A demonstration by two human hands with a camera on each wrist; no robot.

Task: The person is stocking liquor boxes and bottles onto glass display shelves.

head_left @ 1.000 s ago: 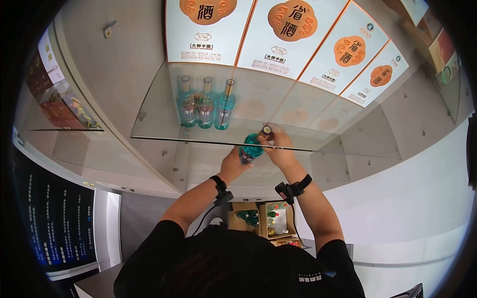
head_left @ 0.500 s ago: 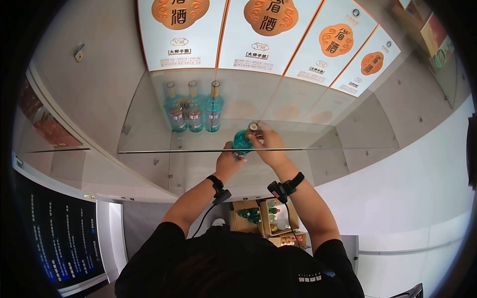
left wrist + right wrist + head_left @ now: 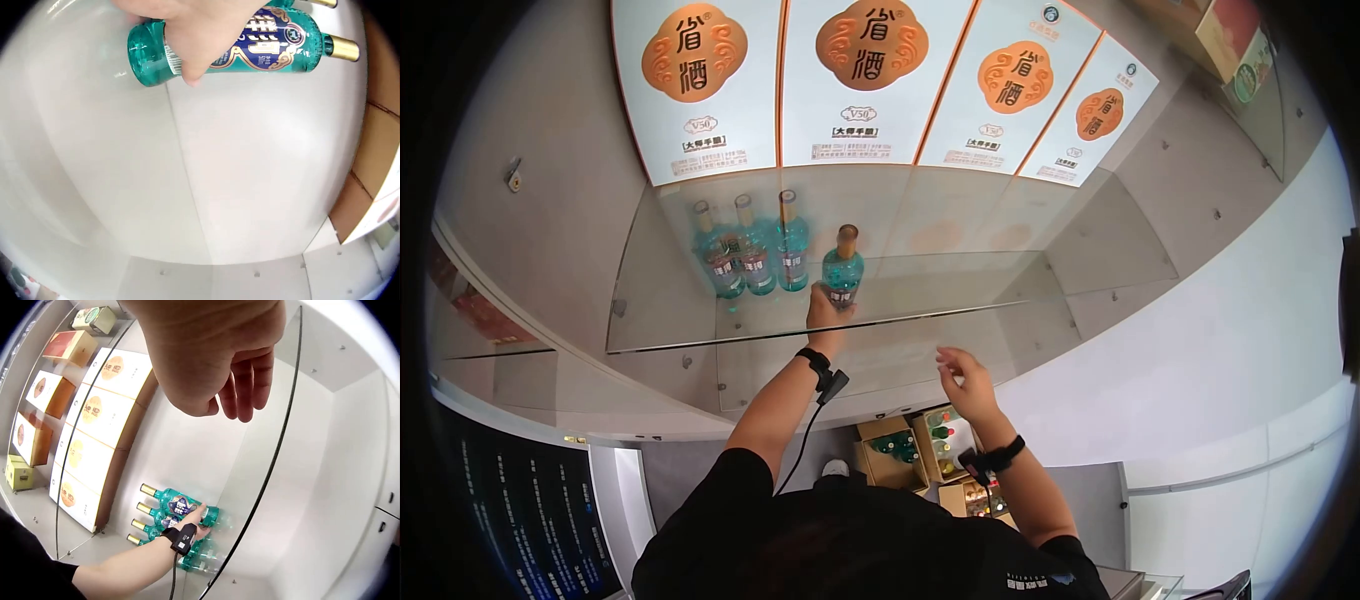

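My left hand [image 3: 828,318] grips the lower part of a teal glass bottle [image 3: 844,268] with a gold cap and a dark blue label. It holds the bottle upright, over the glass shelf [image 3: 960,285]. To its left, three matching bottles [image 3: 792,250] stand in a row. The left wrist view shows the thumb and palm across the label of the held bottle [image 3: 269,40], hiding part of it. Outside the shelf's front edge, my right hand [image 3: 968,388] holds nothing, its fingers loosely bent.
Large white boxes [image 3: 870,90] with orange emblems line the level above the bottles. The shelf's front glass edge [image 3: 900,325] runs between my two hands. Below, open cartons [image 3: 885,465] with bottles in them sit on the floor. A dark text screen [image 3: 510,500] is at left.
My right hand has let go of the bottle's neck and drawn back to the right. My left hand has carried the bottle inward over the shelf, beside the row. The head view has shifted.
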